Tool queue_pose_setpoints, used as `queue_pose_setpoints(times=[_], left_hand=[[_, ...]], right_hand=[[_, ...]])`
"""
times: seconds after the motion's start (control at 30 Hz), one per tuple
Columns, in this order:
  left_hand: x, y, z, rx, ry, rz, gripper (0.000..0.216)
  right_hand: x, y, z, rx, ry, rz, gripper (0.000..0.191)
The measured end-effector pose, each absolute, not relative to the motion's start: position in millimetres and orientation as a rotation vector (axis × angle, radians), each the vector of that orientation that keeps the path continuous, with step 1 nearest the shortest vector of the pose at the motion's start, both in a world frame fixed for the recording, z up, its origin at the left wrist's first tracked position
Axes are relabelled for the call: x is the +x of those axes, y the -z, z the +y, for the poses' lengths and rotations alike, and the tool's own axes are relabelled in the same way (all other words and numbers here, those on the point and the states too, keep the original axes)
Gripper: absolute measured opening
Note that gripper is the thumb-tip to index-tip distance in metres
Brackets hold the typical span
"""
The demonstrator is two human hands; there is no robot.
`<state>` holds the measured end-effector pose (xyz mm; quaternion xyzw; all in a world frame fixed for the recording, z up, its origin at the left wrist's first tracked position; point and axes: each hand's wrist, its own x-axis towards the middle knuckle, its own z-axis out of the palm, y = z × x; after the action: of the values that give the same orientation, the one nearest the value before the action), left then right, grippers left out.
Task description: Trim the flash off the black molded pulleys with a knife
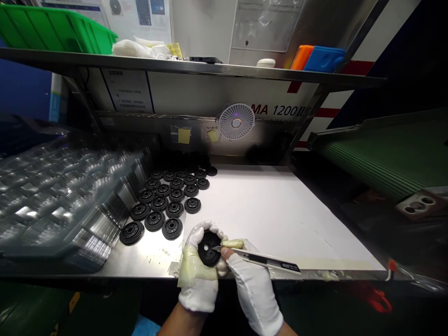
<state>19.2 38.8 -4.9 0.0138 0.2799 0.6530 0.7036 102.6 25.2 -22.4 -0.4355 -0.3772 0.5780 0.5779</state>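
Observation:
My left hand point(196, 270), in a white glove with yellowish tape on the fingers, is closed around a round black plastic disc point(207, 248) at the bench's front edge. My right hand point(252, 284), also gloved, pinches a slim knife point(266, 260) with a black and silver handle; its tip touches the disc's face. Several matching black discs point(164, 201) lie in rows on the steel bench just beyond my left hand.
A stack of clear plastic trays point(59, 196) fills the left side. A white sheet point(273, 210) covers the bench's right part. A small fan point(236, 122) hangs at the back. A green bin point(52, 30) and blue and orange blocks point(318, 58) sit on the shelf above. A green conveyor point(388, 154) lies right.

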Motion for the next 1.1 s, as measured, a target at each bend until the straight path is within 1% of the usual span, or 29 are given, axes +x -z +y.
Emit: queue_pose_setpoints(times=[0.17, 0.3, 0.43, 0.63, 0.83, 0.9, 0.97, 1.03, 1.1], left_hand=[[19.0, 8.6, 39.1, -0.006, -1.466, 0.613, 0.013], [17.3, 10.1, 39.0, -0.005, -1.459, 0.611, 0.014], [15.4, 10.1, 41.1, -0.005, -1.443, 0.582, 0.015], [17.4, 16.8, 43.7, -0.037, -1.457, 0.546, 0.011], [18.0, 15.9, 45.1, -0.054, -1.492, 0.524, 0.01], [17.6, 12.3, 46.8, -0.071, -1.468, 0.582, 0.014], [17.5, 9.8, 47.2, -0.027, -1.402, 0.675, 0.026], [17.3, 9.9, 44.7, 0.096, -1.346, 0.747, 0.037], [16.5, 13.1, 39.6, 0.277, -1.327, 0.78, 0.04]], right_hand=[[104.7, 20.9, 26.6, -1.047, -1.44, -0.857, 0.017], [104.2, 20.1, 27.9, -0.99, -1.499, -0.844, 0.016], [102.6, 20.3, 27.1, -0.989, -1.448, -0.83, 0.016], [102.6, 21.1, 27.4, -1.017, -1.382, -0.881, 0.015], [106.5, 19.4, 30.4, -1.044, -1.522, -0.857, 0.019], [108.6, 19.2, 32.1, -1.037, -1.556, -0.834, 0.019], [111.7, 19.1, 34.6, -0.993, -1.548, -0.827, 0.018], [115.8, 18.1, 37.8, -0.933, -1.522, -0.815, 0.016], [120.7, 15.3, 40.3, -0.864, -1.543, -0.752, 0.014]])
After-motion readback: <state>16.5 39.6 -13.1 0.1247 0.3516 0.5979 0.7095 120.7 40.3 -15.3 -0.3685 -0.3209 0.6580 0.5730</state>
